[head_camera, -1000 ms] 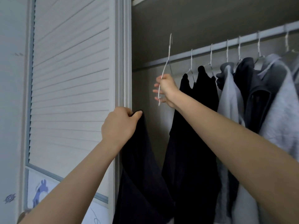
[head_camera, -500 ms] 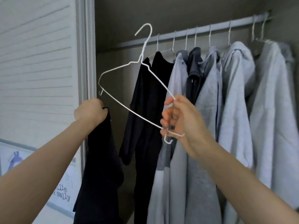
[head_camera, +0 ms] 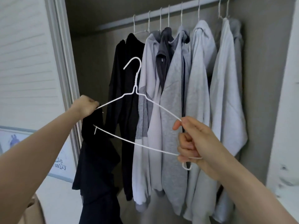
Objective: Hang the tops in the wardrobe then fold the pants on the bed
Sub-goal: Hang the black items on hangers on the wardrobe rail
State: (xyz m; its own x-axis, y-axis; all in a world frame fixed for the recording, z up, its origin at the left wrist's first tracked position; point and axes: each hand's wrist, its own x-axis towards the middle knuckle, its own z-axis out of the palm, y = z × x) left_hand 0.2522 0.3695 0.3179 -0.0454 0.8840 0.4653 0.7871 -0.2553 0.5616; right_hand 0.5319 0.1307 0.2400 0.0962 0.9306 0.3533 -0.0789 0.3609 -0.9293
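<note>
My left hand (head_camera: 85, 107) grips the top of a black top (head_camera: 95, 160), which hangs down in front of the open wardrobe. A white wire hanger (head_camera: 137, 94) is held level between my hands; my right hand (head_camera: 192, 141) grips its right end. The hanger's left end reaches the fabric at my left fist. Its hook points up, below the wardrobe rail (head_camera: 171, 11).
On the rail hang a black top (head_camera: 127, 78), several grey and light hooded tops (head_camera: 200, 88) and a dark one, all on white hangers. A louvred sliding door (head_camera: 30, 65) stands at the left. A pale wall panel (head_camera: 286, 110) borders the right.
The hanger came off the rail and down; my right hand brought it lower and turned it level. Its left end now meets the black top at my left hand. The view shifted right.
</note>
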